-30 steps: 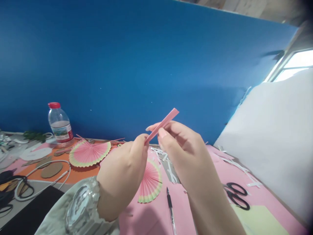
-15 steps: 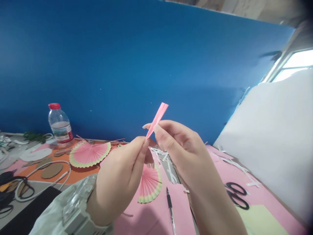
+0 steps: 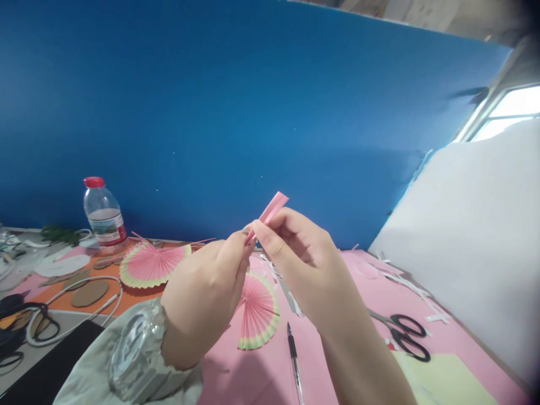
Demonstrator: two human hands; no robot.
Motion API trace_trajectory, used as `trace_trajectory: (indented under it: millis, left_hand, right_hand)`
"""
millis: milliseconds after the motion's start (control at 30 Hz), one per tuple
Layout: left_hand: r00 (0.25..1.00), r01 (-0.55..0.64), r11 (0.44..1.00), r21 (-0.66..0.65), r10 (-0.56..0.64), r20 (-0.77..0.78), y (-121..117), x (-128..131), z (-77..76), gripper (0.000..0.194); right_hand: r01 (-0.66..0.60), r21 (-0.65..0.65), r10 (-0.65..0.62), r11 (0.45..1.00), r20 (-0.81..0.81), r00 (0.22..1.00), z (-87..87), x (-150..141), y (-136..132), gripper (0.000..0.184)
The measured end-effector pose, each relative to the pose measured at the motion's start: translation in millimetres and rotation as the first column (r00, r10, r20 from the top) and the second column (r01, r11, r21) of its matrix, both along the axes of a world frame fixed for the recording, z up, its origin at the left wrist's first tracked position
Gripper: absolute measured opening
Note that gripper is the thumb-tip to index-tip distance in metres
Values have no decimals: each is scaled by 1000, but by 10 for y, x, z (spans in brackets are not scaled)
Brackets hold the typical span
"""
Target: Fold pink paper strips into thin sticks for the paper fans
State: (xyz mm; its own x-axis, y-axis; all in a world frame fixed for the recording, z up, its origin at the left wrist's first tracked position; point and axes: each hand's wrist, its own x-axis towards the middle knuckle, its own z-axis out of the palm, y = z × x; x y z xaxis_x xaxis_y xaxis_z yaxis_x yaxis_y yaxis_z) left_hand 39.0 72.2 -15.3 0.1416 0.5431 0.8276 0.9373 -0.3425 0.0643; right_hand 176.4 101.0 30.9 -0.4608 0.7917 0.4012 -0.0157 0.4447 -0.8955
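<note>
Both hands meet in front of me above the table, around a narrow folded strip of pink paper (image 3: 274, 207). My left hand (image 3: 211, 292), with a watch at the wrist, is closed and pinches the strip's lower end. My right hand (image 3: 301, 259) grips it between thumb and fingers just above, and the upper end sticks out past the fingertips. Below the hands lies a pleated pink paper fan (image 3: 258, 315) with a yellow-green edge, partly covered by my left hand. A second pleated fan (image 3: 154, 261) of the same kind lies to the left.
A pen (image 3: 294, 360) lies on pink paper in front. Black-handled scissors (image 3: 407, 334) rest at the right, beside pale yellow paper (image 3: 451, 377). At the left stand a red-capped bottle (image 3: 103, 219), a cardboard disc (image 3: 89, 293) and a white cable (image 3: 120, 292). A blue wall (image 3: 253, 112) rises behind.
My right hand has shifted down and left along the strip, closer to my left fingertips. The strip has lowered and tilted further over. More of the scissors shows.
</note>
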Motion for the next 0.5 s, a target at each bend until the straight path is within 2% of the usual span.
trace_trajectory:
  millis: [200,367,500]
  left_hand:
    - [999,-38,999,-2,38,-21,-8,4,-19,21]
    - [995,-62,997,54,67,-79,18,-7,-19,21]
    - [990,-92,993,76,99,-100,15,-14,-28,20]
  right_hand:
    - [57,40,-59,998,36,998,6,29,2,15]
    - [9,-25,-7,1000,93,996,-11,17,-19,16]
    - [48,-59,-45,997,60,997,-11,-4,-13,20]
